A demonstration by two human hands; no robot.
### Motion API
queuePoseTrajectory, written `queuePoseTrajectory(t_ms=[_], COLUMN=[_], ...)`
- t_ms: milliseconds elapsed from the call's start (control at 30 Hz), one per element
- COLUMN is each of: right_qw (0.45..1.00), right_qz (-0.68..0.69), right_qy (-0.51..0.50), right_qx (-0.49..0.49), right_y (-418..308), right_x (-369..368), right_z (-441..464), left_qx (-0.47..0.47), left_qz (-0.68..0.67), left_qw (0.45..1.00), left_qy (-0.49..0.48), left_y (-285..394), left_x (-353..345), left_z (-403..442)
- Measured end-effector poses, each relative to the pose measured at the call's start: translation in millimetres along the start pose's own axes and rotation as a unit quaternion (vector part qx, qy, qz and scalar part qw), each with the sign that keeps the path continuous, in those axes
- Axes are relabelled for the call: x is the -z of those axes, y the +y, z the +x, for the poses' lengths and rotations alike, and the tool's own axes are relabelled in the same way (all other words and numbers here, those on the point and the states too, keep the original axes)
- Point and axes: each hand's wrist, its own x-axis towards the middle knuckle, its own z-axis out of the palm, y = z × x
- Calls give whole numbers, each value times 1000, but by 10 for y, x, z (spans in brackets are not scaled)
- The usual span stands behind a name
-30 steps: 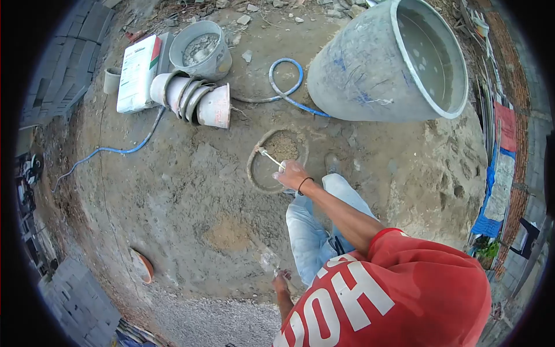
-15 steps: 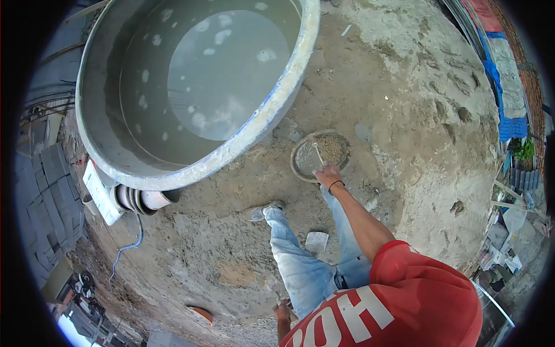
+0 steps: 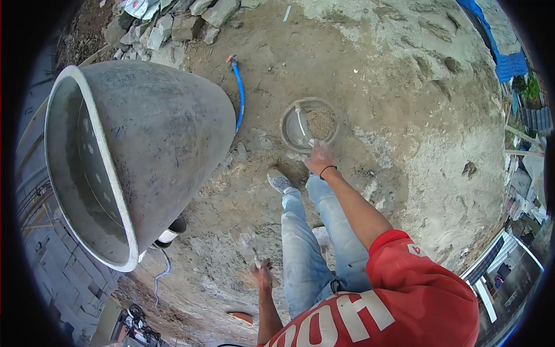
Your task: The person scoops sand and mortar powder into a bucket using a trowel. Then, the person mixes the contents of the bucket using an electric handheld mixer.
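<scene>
My right hand (image 3: pixel 319 158) is closed around the pale handle (image 3: pixel 302 122) of a round bucket (image 3: pixel 282 128). Grey wet matter and brown sandy mix lie inside the bucket. Lower and to the left, my left hand (image 3: pixel 263 274) grips what looks like a trowel (image 3: pixel 256 258) by its handle; its greyish blade blends into the ground. To the left a large grey concrete vessel (image 3: pixel 167 110) holds murky water, its wide rim facing left in this view.
A blue hose (image 3: pixel 240 95) lies behind the vessel. Broken stones (image 3: pixel 188 26) are piled at the top left. Pots (image 3: pixel 171 230) stand against the vessel, and an orange-brown piece (image 3: pixel 241 317) lies on the ground. A pale, rough slab of ground (image 3: pixel 445 150) spreads to the right.
The view has swung, so the vessel now shows its outer wall, hose and stones. My right hand and the bucket appear higher and slightly left. My left hand has come out away from my leg.
</scene>
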Motion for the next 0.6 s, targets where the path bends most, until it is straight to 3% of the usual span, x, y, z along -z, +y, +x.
queuePoseTrajectory(t_ms=[67,133,200,233,267,300,367,400,467,533,600], right_qw=[989,926,909,894,892,885,848,847,841,846,885], right_qz=[107,228,244,255,259,305,422,422,466,459,362], right_qy=[-91,-298,-336,-368,-369,-345,-288,-288,-195,-170,-19], right_qx=[46,-47,-38,-26,-24,-64,-142,-145,-194,-211,-292], right_y=[-155,-454,-334,-265,-191,-80,237,466,1034,1804,2424], right_x=[197,652,526,492,539,639,949,1003,989,840,949], right_z=[-275,-556,-798,-852,-852,-824,-631,-505,-237,106,472], left_qx=[-100,-177,-255,-362,-466,-467,-478,-476,-521,-487,-449], left_qz=[-39,35,103,140,175,178,141,142,183,124,103], left_qw=[994,982,956,912,854,853,822,823,788,853,886], left_qy=[-31,-54,-106,-131,-155,-155,-274,-276,-273,-140,62], left_y=[427,902,1577,1756,1891,1980,2139,2252,2511,2733,2828], left_x=[-290,-686,-1154,-1401,-1638,-1859,-2343,-2558,-2924,-3254,-3502], left_z=[320,443,147,70,16,-30,-111,-118,-78,187,709])
